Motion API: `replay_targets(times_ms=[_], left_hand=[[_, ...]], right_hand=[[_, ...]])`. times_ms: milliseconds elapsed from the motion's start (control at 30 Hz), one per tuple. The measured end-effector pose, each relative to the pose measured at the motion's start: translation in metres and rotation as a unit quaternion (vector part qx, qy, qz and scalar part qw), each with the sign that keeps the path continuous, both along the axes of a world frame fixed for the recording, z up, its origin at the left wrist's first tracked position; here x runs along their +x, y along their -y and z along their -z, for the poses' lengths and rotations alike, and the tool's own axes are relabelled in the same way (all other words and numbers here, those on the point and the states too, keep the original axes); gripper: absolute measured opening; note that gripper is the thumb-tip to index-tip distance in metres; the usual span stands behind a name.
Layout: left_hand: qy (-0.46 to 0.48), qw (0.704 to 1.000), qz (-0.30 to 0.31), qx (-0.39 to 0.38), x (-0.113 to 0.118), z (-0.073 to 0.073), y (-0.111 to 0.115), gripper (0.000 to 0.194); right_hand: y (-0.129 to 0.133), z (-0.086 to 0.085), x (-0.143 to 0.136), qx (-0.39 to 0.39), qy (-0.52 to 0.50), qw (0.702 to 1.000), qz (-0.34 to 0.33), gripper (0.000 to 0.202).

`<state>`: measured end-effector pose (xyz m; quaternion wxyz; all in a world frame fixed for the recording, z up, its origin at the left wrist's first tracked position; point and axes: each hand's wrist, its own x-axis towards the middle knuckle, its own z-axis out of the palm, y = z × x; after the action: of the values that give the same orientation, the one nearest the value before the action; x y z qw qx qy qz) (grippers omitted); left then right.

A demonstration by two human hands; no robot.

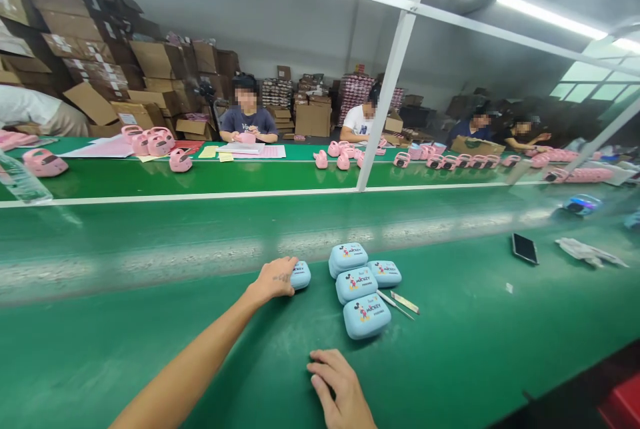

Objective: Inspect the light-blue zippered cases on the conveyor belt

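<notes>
Head view, read from left to right. A clear plastic bottle (20, 182) lies at the far left edge of the green table (125, 342), and a single pink case (44, 162) sits behind it on the far side of the white line. Further along that far side stand a cluster of pink cases (150, 141) and sheets of paper (245, 149); seated people work behind them in front of stacked cardboard boxes (80, 49).

On the near side, the left hand (274, 279) is stretched forward with its arm extended, the fingers curled over a light blue case (300, 275) and gripping it at its left end. This case rests on the table at the edge of the grey belt strip, just left of the others and apart from them.

The right hand (340, 389) lies palm down on the table close to the lower edge, fingers slightly bent and loosely spread, holding nothing.

Just right of the left hand lies a group of four blue cases (361, 286) with printed cartoon lids, packed so that they touch one another, the nearest one just beyond the right hand. Two thin tools (400, 302) lie beside the group on its right, near but not clearly touching it. Well apart to the right lie a dark phone (525, 248) and a crumpled white cloth (587, 252). A white frame post (390, 76) rises from the far lane.
</notes>
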<state>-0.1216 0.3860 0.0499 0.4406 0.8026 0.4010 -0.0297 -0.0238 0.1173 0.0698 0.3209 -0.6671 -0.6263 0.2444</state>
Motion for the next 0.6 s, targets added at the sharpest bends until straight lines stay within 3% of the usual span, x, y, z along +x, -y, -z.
replay_targets(times_ms=[167, 300, 367, 500, 600], left_hand=[[-0.035, 0.995, 0.078, 0.051, 0.007, 0.001, 0.002, 0.070], [-0.011, 0.995, 0.082, 0.055, 0.000, 0.002, -0.001, 0.101], [0.019, 0.996, 0.059, 0.063, 0.000, -0.001, 0.000, 0.108], [0.115, 0.990, 0.022, 0.078, 0.021, -0.011, 0.011, 0.081], [0.172, 0.982, 0.038, 0.070, 0.051, -0.013, 0.016, 0.083]], right_hand=[[-0.005, -0.016, 0.005, -0.019, 0.024, 0.999, -0.044, 0.028], [-0.016, -0.042, 0.026, -0.007, 0.046, 0.998, -0.041, 0.031], [-0.027, -0.052, 0.050, 0.022, 0.044, 0.999, 0.022, 0.029], [-0.061, -0.055, 0.117, 0.041, 0.050, 0.971, 0.230, 0.035], [-0.096, -0.047, 0.155, 0.007, 0.067, 0.960, 0.271, 0.044]])
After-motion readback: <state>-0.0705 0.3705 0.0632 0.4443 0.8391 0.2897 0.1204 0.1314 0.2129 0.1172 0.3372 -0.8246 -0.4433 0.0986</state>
